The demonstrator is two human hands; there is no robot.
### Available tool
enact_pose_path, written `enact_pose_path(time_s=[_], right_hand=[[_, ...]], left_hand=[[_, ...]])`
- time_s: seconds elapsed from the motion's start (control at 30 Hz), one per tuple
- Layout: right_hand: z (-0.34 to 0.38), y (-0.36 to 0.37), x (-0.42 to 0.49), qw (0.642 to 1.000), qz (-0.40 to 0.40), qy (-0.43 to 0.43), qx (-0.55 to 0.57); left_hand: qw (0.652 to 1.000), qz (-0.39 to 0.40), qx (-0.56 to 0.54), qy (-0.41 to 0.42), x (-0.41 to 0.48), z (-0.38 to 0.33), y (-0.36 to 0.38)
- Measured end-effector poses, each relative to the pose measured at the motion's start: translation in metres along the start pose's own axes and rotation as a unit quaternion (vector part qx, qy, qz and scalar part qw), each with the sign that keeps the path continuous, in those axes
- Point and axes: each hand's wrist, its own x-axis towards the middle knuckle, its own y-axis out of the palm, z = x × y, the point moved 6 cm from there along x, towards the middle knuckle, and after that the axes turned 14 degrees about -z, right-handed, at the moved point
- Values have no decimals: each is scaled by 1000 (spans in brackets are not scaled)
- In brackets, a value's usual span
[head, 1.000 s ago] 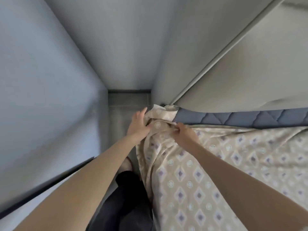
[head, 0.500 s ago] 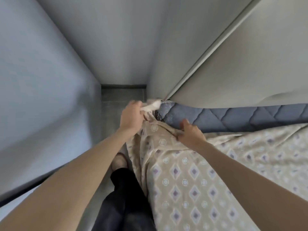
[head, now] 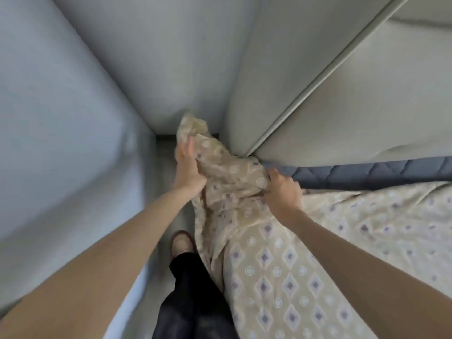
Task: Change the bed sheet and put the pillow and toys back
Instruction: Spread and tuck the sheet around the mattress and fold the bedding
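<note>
Working at the bed's corner, the left hand (head: 188, 167) grips the bunched end of the patterned sheet (head: 281, 277), raised beside the bare blue mattress (head: 367, 171). The right hand (head: 283, 194) pinches the sheet at the mattress edge. Next, I'd judge, that end needs stretching over the corner, or pulling clear.

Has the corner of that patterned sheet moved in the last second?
Yes. The sheet corner, gripped by the left hand, has come up and away from the end of the blue mattress and now shows against the far wall.
</note>
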Motion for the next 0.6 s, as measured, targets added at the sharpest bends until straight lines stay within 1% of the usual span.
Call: enact_pose_path(time_s=[0.07, 0.13, 0.17, 0.23, 0.3, 0.33, 0.37, 0.43, 0.5, 0.53, 0.6], right_hand=[[7, -28, 6, 991, -96, -45, 80], [19, -52, 4, 968, -170, -122, 142], [23, -58, 2, 958, -188, -149, 158], [28, -64, 0, 951, -195, -172, 166], [25, -59, 2, 961, -174, -166, 139], [22, -53, 3, 969, -149, -162, 109], [18, -45, 5, 979, -109, -156, 65], [7, -28, 6, 992, 2, -121, -37], [-9, -16, 6, 988, 91, -67, -109], [-14, -12, 7, 984, 113, -50, -127], [-21, -7, 12, 976, 132, -42, -168]], left_hand=[[990, 86, 73, 84, -10, -13, 16], [964, 145, 154, 164, -17, -27, 29], [949, 163, 186, 194, -19, -34, 36], [924, 175, 244, 236, -20, -44, 47], [913, 143, 281, 258, -19, -53, 50], [916, 113, 284, 260, -16, -57, 46], [920, 77, 286, 257, -12, -60, 40], [925, 25, 287, 248, -5, -60, 25], [922, 8, 307, 237, 2, -54, 17], [919, 2, 315, 236, 4, -52, 12], [913, -4, 330, 241, 5, -49, 7]])
